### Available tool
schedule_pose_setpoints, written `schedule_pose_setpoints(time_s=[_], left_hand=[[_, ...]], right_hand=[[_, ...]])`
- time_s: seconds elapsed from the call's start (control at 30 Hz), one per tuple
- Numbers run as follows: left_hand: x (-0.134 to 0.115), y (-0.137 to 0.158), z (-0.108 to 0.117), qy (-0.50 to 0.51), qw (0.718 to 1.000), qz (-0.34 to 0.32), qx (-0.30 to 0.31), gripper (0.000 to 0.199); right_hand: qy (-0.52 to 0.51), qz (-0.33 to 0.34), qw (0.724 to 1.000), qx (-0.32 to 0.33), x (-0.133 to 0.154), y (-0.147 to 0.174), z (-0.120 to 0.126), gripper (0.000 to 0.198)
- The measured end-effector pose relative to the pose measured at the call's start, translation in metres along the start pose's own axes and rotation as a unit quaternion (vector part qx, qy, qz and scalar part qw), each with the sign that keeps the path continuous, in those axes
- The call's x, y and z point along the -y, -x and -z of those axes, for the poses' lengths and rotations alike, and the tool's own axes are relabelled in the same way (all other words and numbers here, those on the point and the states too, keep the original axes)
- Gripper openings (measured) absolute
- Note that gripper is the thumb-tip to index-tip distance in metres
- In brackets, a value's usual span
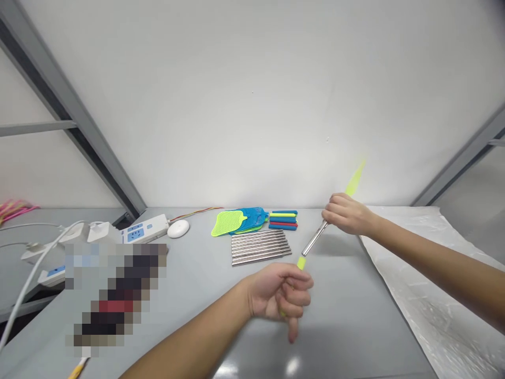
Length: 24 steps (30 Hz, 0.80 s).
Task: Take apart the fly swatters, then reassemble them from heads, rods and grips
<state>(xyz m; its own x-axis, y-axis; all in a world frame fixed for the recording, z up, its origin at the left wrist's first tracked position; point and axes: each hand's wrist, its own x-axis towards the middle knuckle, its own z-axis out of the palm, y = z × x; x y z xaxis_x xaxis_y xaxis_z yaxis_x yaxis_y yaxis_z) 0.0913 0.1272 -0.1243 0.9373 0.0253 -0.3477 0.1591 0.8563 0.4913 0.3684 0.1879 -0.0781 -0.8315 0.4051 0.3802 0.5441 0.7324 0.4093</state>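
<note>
My right hand (pixel 349 213) is closed round a fly swatter with a metal rod (pixel 314 240); its yellow-green paddle (pixel 355 180) sticks up behind the hand, seen edge-on and blurred. In my closed left hand (pixel 282 295) is a yellow-green handle grip (pixel 301 262), mostly hidden by the fingers. The rod's free end points down at the grip's top, with a small gap between them. Beyond the hands lie several metal rods (pixel 258 247) side by side, a stack of blue and yellow-green swatter paddles (pixel 229 222), and a pile of coloured handle grips (pixel 283 221).
On the left are white power strips (pixel 144 230) with cables, a round white device (pixel 178 228) and a pixelated object (pixel 122 295). Clear plastic wrap (pixel 437 279) covers the table's right side. A pale wall (pixel 256 105) stands behind, with grey metal posts (pixel 98 147) at the sides.
</note>
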Motion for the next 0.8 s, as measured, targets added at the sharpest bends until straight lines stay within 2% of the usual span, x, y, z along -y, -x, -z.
schedule_pose_setpoints(time_s=[0.07,0.2,0.33,0.4,0.47,0.57,0.63,0.7,0.8], left_hand=[[-0.004,0.004,-0.001,-0.029,0.999,-0.017,0.007,0.038],[-0.009,0.009,-0.004,-0.075,0.997,-0.026,0.014,0.036],[-0.009,0.010,-0.008,-0.081,0.994,-0.079,0.005,0.039],[-0.009,0.009,-0.009,-0.109,0.989,-0.097,0.005,0.040],[-0.008,0.007,-0.010,-0.149,0.979,-0.135,-0.022,0.040],[-0.010,0.002,-0.008,-0.199,0.936,-0.256,-0.134,0.038],[-0.013,-0.001,-0.006,-0.193,0.906,-0.324,-0.191,0.038],[-0.017,-0.003,-0.005,-0.178,0.890,-0.357,-0.223,0.039],[-0.020,-0.003,-0.004,-0.224,0.844,-0.397,-0.283,0.038]], right_hand=[[-0.006,-0.029,1.000,-0.001,-0.007,0.009,0.001,0.025],[-0.002,-0.036,0.999,-0.008,-0.009,0.016,-0.001,0.023],[0.008,-0.073,0.994,-0.081,0.004,0.011,-0.008,0.020],[0.019,-0.104,0.987,-0.121,0.016,0.007,-0.012,0.018],[0.030,-0.138,0.978,-0.154,0.031,0.003,-0.016,0.017],[0.020,-0.176,0.963,-0.202,0.053,-0.002,-0.020,0.014],[-0.004,-0.205,0.949,-0.239,0.067,-0.006,-0.021,0.013],[-0.035,-0.233,0.936,-0.261,0.080,-0.011,-0.020,0.011],[-0.062,-0.207,0.949,-0.230,0.094,-0.016,-0.017,0.007]])
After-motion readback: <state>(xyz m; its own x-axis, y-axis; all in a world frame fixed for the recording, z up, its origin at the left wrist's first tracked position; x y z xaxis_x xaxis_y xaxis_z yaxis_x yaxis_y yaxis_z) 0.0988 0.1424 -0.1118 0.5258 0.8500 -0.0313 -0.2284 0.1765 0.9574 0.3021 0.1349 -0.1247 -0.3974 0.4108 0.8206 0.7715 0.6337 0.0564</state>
